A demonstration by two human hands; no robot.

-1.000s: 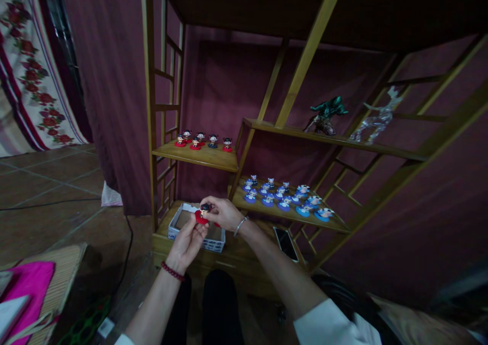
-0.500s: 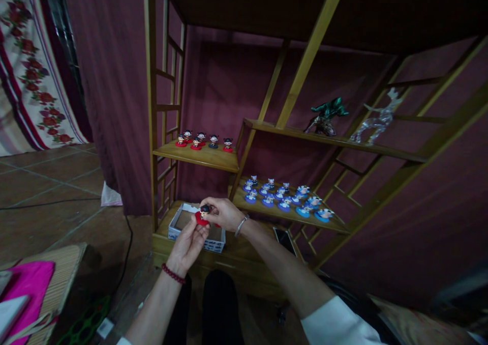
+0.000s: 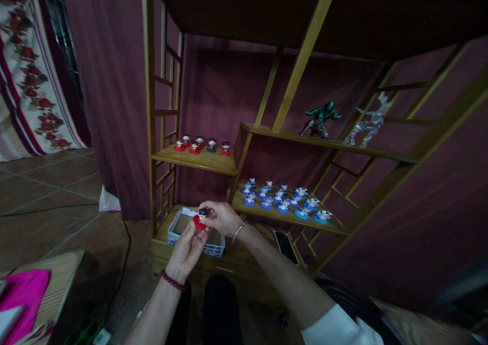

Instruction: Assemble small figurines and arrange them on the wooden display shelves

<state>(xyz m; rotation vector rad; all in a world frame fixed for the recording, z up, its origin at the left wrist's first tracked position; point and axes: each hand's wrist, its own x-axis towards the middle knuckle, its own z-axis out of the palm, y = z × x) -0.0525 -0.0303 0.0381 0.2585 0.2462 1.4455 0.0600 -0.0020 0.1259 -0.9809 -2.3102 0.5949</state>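
A small black-haired figurine on a red base (image 3: 199, 222) is held between both hands above an open white box (image 3: 213, 249). My left hand (image 3: 188, 246), with a dark red bead bracelet, grips the base from below. My right hand (image 3: 224, 218), wearing a silver bangle, pinches the figurine's upper part from the right. Several similar figurines (image 3: 194, 146) stand on the wooden shelf (image 3: 198, 162) at the upper left, most on red bases and one on a dark base.
Several purple and blue figurines (image 3: 282, 205) fill the lower middle shelf. A green sculpture (image 3: 321, 120) and a clear deer figure (image 3: 368, 122) stand on the right shelf. A dark-screened tablet or phone (image 3: 285, 247) lies on the lowest board. A black cable (image 3: 125, 261) runs along the floor.
The camera view has tilted slightly, so the shelves sit a little lower and to the left. Both hands keep hold of the figurine over the box, almost unmoved.
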